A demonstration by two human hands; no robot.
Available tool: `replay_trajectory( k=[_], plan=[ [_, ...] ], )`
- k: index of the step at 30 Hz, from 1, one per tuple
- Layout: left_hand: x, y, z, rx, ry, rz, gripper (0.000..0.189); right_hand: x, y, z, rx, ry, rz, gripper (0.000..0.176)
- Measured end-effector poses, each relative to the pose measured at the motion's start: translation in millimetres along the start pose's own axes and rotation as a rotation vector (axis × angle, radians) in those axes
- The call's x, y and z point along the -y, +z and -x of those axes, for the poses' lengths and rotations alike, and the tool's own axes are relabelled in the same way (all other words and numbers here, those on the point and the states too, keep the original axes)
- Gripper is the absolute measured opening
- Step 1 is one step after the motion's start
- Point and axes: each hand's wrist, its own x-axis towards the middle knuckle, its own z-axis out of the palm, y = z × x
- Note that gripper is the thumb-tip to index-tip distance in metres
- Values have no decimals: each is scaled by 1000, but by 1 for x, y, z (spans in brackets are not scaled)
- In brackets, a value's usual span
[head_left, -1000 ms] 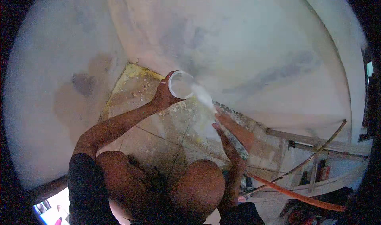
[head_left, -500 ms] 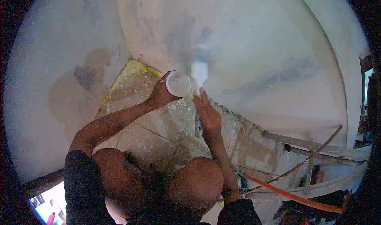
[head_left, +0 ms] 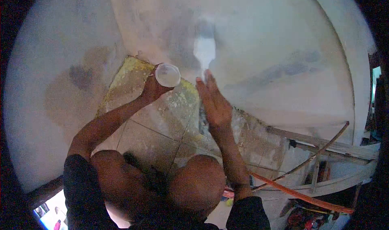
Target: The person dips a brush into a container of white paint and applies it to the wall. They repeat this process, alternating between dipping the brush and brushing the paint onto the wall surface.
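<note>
My left hand [head_left: 153, 85] is wrapped around a round white tub [head_left: 167, 75], its mouth facing me. The tub is over the floor corner, close to the wall. What lies inside looks pale and cannot be made out clearly. My right hand [head_left: 216, 105] grips the lower end of a white paintbrush [head_left: 204, 51] between the fingers and points it up the wall [head_left: 259, 39]. The brush's wide head lies against or just in front of the wall, and its far end is blurred. Grey smudgy patches mark the plaster around it.
Tiled floor [head_left: 152, 132] with yellow and white spatters runs into the corner. At the right lie a pale frame [head_left: 324, 142], a thin stick [head_left: 320, 153] and an orange pole [head_left: 302, 194]. My bent knees [head_left: 196, 185] are below my hands.
The brush and my right hand have moved up the wall. My left hand has shifted left and slightly up with the tub. The view has tilted a little.
</note>
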Motion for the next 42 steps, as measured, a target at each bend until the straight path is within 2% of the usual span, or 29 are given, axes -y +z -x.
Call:
replay_trajectory(
  k=[1, 2, 4, 7, 8, 10, 11, 12, 14, 15, 17, 19, 21, 25, 27, 28, 30, 31, 32, 34, 37, 40, 42],
  plan=[
    [-2, -1, -1, -5, 9, -1, 89, 2, 14, 11, 78, 60, -17, 62],
    [-10, -3, 0, 15, -34, 4, 89, 5, 26, 26, 73, 57, -10, 62],
    [-12, 0, -5, 30, -72, 13, 89, 7, 41, 53, 314, 184, -114, 63],
    [9, 4, -3, 12, -42, 110, 87, 17, 25, 49, 362, 210, -232, 63],
    [18, 6, -2, 5, -61, 108, 86, 20, 15, 44, 363, 220, -236, 63],
    [21, 4, 0, 7, -82, 109, 85, 20, -13, 22, 120, 36, -187, 64],
    [12, -1, -1, -1, -70, 78, 85, 22, -28, 9, 66, -5, -137, 58],
    [7, -4, -1, -13, -59, 51, 84, 22, -32, 2, 70, 1, -134, 58],
    [3, -5, -3, 27, -100, 68, 84, 20, -37, -8, -61, -21, -27, 58],
    [2, -5, -5, 60, -141, 79, 84, 18, -33, -4, -62, -26, -23, 58],
    [-1, -2, -7, 41, -121, 87, 84, 10, -5, 14, 93, 123, -35, 59],
    [-7, 2, -6, 13, -94, 95, 84, 5, 28, 48, 146, 142, -72, 61],
    [-11, 4, -6, -12, -71, 95, 84, 9, 32, 62, 267, 189, -153, 63],
    [-11, 4, -6, -12, -134, 109, 85, 16, 0, 54, 267, 225, -233, 66],
    [-5, 4, -11, -12, -160, 126, 85, 14, -19, 33, 83, -10, -59, 65],
    [-2, 6, -13, -6, -162, 128, 85, 17, -24, 28, 85, -4, -59, 65],
    [6, 11, -15, -59, -17, 46, 87, 18, -30, 21, 8, 24, 40, 65],
    [9, 14, -14, -60, -14, 51, 87, 16, -24, 17, -73, 15, 39, 65],
    [7, 16, -13, -64, -33, 66, 86, 13, -18, 23, -72, 12, 43, 65],
    [2, 16, -12, -74, -66, 91, 86, 4, 1, 45, 201, 224, 31, 62],
    [-4, 12, -12, -92, -102, 111, 85, -1, 36, 87, 291, 284, -79, 59],
    [-7, 4, -11, -44, -70, 187, 84, 3, 32, 93, 210, 242, -222, 56],
    [-3, 2, -10, -43, -55, 41, 85, 9, 3, 74, 212, 217, -166, 55]
  ],
)
